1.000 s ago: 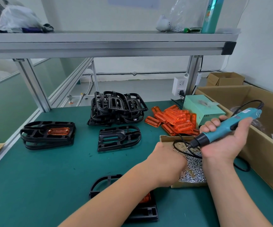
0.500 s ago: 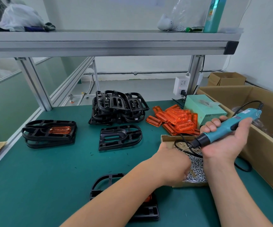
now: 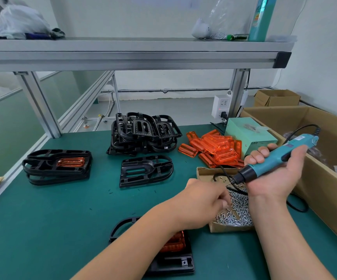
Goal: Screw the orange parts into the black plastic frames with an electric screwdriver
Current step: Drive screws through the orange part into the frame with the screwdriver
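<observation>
Bright even light, bowed edges

1. Left hand [image 3: 204, 197]: bare. One short-trimmed nail shows on my feed, at the thumb side.
2. Right hand [image 3: 274, 178]: bare. The fingertips [image 3: 261, 157] carry short, plain nails.
3. Left forearm [image 3: 143, 241]: bare skin along the whole length I can see, slim, narrowing at the wrist.
4. Right forearm [image 3: 282, 239]: likewise bare up to the edge of view.
</observation>
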The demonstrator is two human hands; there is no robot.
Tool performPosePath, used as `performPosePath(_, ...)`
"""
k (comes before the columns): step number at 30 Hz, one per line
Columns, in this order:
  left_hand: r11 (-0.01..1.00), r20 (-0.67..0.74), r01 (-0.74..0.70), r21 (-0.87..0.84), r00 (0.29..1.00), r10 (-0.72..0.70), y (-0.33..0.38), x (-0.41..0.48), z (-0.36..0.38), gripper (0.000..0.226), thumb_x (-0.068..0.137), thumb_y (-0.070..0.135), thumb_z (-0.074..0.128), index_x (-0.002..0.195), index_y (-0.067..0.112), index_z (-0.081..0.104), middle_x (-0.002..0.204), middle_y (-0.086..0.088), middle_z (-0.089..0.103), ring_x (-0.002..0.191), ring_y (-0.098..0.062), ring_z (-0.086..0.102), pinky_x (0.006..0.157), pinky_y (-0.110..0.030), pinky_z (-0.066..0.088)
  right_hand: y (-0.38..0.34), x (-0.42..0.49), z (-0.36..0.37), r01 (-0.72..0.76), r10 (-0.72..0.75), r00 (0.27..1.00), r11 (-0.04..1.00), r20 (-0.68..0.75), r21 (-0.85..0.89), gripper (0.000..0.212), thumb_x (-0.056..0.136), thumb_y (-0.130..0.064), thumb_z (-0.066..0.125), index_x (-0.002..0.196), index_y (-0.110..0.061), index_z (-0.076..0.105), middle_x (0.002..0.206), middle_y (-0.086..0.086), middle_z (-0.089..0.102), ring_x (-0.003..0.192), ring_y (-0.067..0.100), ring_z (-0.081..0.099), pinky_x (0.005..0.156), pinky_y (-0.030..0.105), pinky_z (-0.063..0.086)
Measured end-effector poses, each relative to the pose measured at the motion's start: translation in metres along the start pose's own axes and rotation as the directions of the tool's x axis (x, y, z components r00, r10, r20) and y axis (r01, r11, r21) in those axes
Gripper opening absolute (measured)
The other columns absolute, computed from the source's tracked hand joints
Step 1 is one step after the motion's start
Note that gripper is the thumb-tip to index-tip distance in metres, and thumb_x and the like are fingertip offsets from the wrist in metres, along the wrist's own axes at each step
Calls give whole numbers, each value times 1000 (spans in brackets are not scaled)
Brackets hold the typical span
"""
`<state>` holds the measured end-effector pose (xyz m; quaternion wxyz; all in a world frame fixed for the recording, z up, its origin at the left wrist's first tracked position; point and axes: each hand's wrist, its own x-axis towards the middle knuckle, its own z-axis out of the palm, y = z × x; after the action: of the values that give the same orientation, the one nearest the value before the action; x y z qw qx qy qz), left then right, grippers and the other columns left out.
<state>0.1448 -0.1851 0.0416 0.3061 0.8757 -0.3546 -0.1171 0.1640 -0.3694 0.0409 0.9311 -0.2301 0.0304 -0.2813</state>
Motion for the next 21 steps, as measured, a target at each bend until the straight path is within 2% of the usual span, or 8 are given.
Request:
performPosePath(3, 967, -82, 55, -250, 994, -78, -8, -8, -15, 12, 103, 23, 60, 97, 31, 66, 90, 9, 66, 81, -5, 58, 78, -30, 49, 1, 0, 0, -3, 3, 1000, 1000, 2, -5, 55, 102, -70, 49, 88, -18, 59, 75, -2, 50, 60, 12, 44, 56, 25, 40)
performPosePath(5, 912, -113, 55, -406, 988, -110, -18, -17, -27, 13, 102, 16, 62, 94, 26, 67, 85, 5, 64, 76, -5, 55, 79, -30, 53, 1, 0, 0, -2, 2, 1000, 1000, 1, -6, 55, 102, -70, 48, 89, -17, 59, 75, -2, 49, 60, 12, 44, 56, 25, 41)
performPosePath(8, 596, -33, 70, -800, 987, -160, -36, -39, -44, 11, 102, 5, 62, 94, 11, 67, 89, -9, 61, 85, -17, 62, 84, -39, 62, 2, 0, 0, -5, 5, 1000, 1000, 6, -1, 55, 102, -70, 49, 90, -16, 59, 76, -1, 49, 61, 13, 43, 57, 25, 40)
performPosePath(10, 396, 32, 99, -913, 985, -171, -48, -53, -53, 3, 99, 9, 67, 97, 8, 67, 90, -10, 63, 87, -20, 68, 76, -34, 63, 3, -2, 1, -16, 16, 1000, 1000, 21, -12, 56, 102, -70, 49, 90, -17, 58, 77, -1, 48, 61, 13, 43, 57, 25, 39)
performPosePath(12, 320, 62, 129, -938, 976, -211, -59, -63, -60, 4, 98, 9, 69, 99, 6, 66, 89, -11, 64, 84, -21, 72, 67, -28, 63, 6, -3, 2, -24, 25, 999, 999, 41, -25, 56, 102, -70, 48, 90, -17, 58, 77, 0, 47, 61, 13, 42, 57, 25, 39)
performPosePath(17, 293, 67, 163, -942, 948, -312, -78, -63, -64, 14, 97, -6, 66, 108, 1, 65, 88, -17, 70, 82, -23, 73, 70, -25, 63, 13, -8, 6, -20, 28, 996, 996, 87, -91, 56, 102, -70, 47, 89, -17, 59, 77, 0, 46, 61, 13, 41, 56, 25, 39)
performPosePath(19, 379, 80, 191, -905, 954, -290, -78, -52, -60, 16, 96, -8, 65, 109, 0, 67, 89, -16, 71, 83, -23, 73, 72, -25, 62, 14, -10, 7, -24, 33, 995, 994, 89, -103, 56, 102, -70, 47, 89, -17, 59, 77, 0, 46, 61, 13, 41, 56, 25, 39)
performPosePath(21, 546, 89, 226, -806, 960, -265, -74, -38, -54, 18, 95, -11, 63, 108, -1, 70, 92, -14, 73, 85, -20, 75, 73, -25, 61, 13, -10, 7, -27, 36, 996, 994, 82, -109, 56, 101, -70, 47, 89, -17, 59, 76, 0, 46, 61, 13, 41, 56, 25, 39)
